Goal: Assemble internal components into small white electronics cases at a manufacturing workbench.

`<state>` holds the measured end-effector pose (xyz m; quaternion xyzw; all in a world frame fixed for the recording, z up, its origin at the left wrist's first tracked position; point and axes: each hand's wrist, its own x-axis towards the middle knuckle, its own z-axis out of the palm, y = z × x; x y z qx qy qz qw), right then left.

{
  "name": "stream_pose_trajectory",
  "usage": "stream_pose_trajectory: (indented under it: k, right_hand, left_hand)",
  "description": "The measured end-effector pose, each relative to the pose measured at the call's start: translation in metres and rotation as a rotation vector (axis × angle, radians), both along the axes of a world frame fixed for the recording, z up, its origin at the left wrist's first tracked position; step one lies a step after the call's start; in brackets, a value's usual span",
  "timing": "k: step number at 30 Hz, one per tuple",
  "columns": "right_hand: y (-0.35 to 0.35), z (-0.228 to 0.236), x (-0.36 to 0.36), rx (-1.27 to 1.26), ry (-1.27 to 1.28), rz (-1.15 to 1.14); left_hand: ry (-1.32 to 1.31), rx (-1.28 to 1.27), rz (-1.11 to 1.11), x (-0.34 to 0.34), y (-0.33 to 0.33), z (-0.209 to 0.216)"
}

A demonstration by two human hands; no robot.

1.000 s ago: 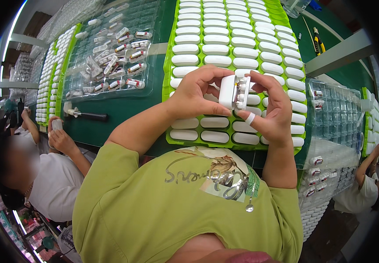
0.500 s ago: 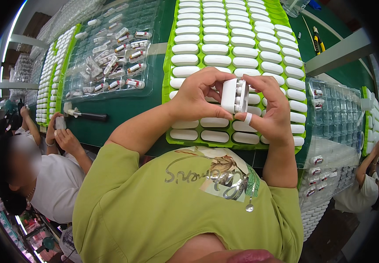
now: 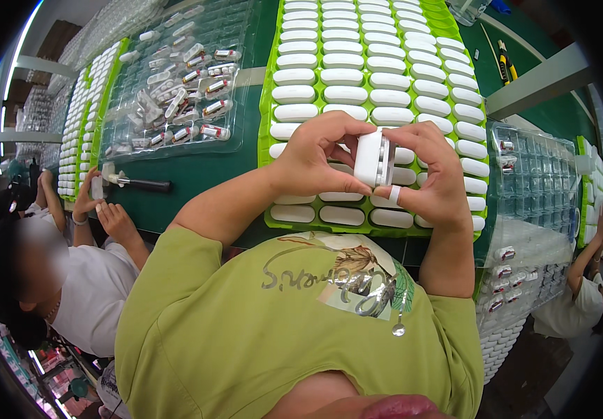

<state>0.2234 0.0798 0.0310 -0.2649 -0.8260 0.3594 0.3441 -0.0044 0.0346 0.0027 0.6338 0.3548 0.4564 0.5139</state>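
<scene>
The left hand [image 3: 310,155] grips a glossy white, rounded plastic shell [image 3: 367,160], fingers curled over its 12 o'clock end and thumb under its 6 o'clock end, while the right hand [image 3: 433,176] pinches a thinner, greyish inner piece [image 3: 386,162] against the shell's 3 o'clock side in the same way, a white band [image 3: 393,194] circling its thumb. Holding both parts by their ends seems meant to keep them square to each other and leave the long faces free; whether they touch all along, I cannot tell. The pair sits above a lime-green moulded tray [image 3: 271,221], whose oval pockets probably stop the smooth white pill-shaped cases [image 3: 294,94] from rolling or rubbing together. From the shell, towards 10 o'clock on the dark green, flat bench [image 3: 141,213], a crinkly clear plastic tray [image 3: 211,148] bears a loose heap of small translucent pieces with red marks [image 3: 216,132]. At 9 o'clock lies a tool with a slim black handle [image 3: 149,186]; at 2 o'clock, a yellow-and-black hand tool [image 3: 504,63]. At 3 o'clock a second clear tray [image 3: 532,167] shows shiny, gridded pockets, likely shaped to seat single parts.
</scene>
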Motion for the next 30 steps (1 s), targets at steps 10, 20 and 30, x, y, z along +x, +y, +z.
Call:
stream_pose_trajectory:
  k: [10, 20, 30]
  right_hand:
    - [-0.002, -0.005, -0.006, -0.120, 0.078, -0.088]
    - [-0.001, -0.012, -0.003, -0.075, 0.084, -0.025]
    - [0.003, -0.012, -0.005, -0.065, 0.090, 0.022]
  left_hand:
    - [-0.065, -0.039, 0.028, 0.002, 0.000, 0.001]
    - [-0.001, 0.054, 0.025, 0.002, -0.003, 0.001]
    - [-0.133, -0.098, 0.083, 0.007, 0.007, -0.007]
